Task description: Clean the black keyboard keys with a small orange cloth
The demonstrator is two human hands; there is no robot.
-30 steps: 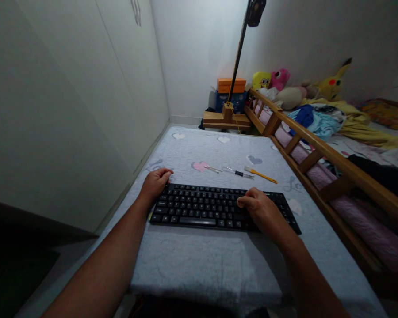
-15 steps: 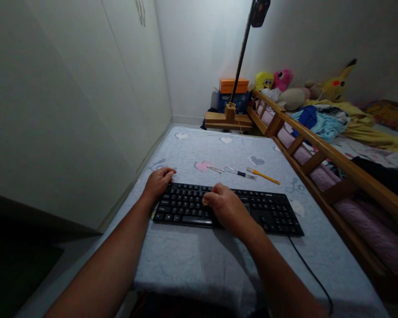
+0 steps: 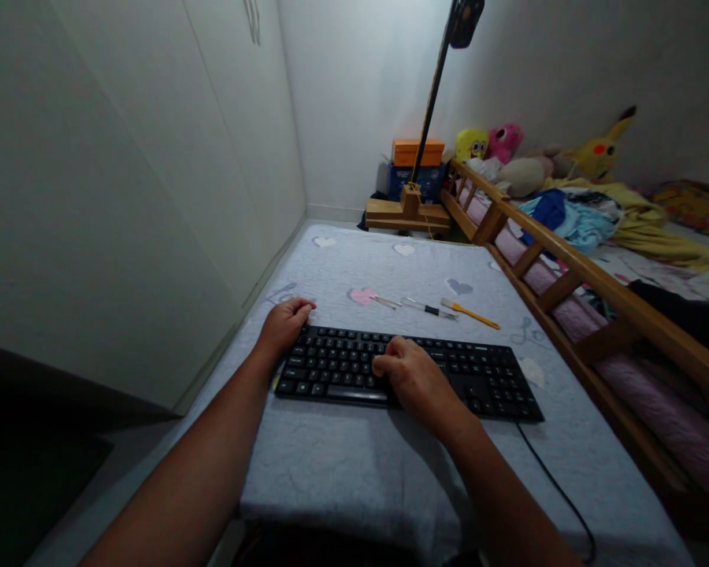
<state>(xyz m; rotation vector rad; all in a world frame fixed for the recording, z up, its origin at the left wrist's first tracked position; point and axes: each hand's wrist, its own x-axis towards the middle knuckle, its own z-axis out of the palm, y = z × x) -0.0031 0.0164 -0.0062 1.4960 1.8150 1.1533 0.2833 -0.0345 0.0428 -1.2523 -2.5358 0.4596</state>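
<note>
1 keyboard [image 3: 348,364] sits beneath right hand [image 3: 412,372], left hand [image 3: 285,324] seemingly touching its corner.

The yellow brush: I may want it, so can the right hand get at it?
Probably yes: the right hand is over the keyboard, the brush lies beyond its far edge, and nothing seems to stand between. Whether that hand holds something is unclear.

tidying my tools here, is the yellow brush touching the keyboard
Apart: the head view shows a strip of pale cloth between the yellow brush and the keyboard.
</note>
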